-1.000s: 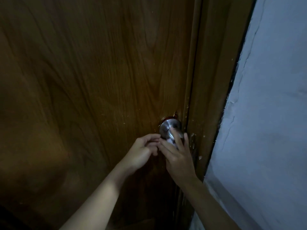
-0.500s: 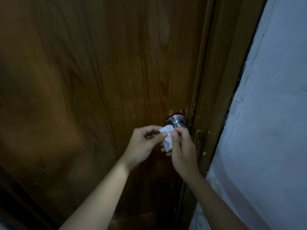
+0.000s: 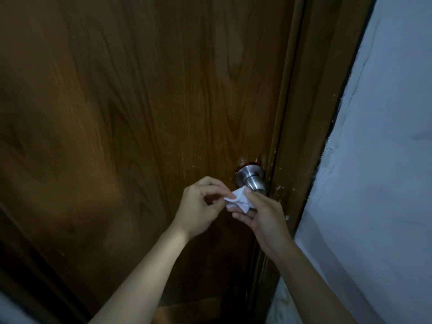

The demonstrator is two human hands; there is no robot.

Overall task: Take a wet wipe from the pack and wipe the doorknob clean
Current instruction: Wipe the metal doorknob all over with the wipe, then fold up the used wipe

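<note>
Doorknob (image 3: pixel 251 181): on door (image 3: pixel 140 113), beside frame (image 3: pixel 311 113).
Wipe (image 3: pixel 238 201): below doorknob, between left hand (image 3: pixel 201 211) and right hand (image 3: pixel 264 218).
Wall (image 3: pixel 378 160): right of frame.

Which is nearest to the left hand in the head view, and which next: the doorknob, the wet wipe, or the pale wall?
1. Wet wipe: pinched in the left hand, held between both hands.
2. Doorknob: just up and to the right, past the wipe, on the door's edge.
3. Pale wall: far right, beyond the door frame.
</note>
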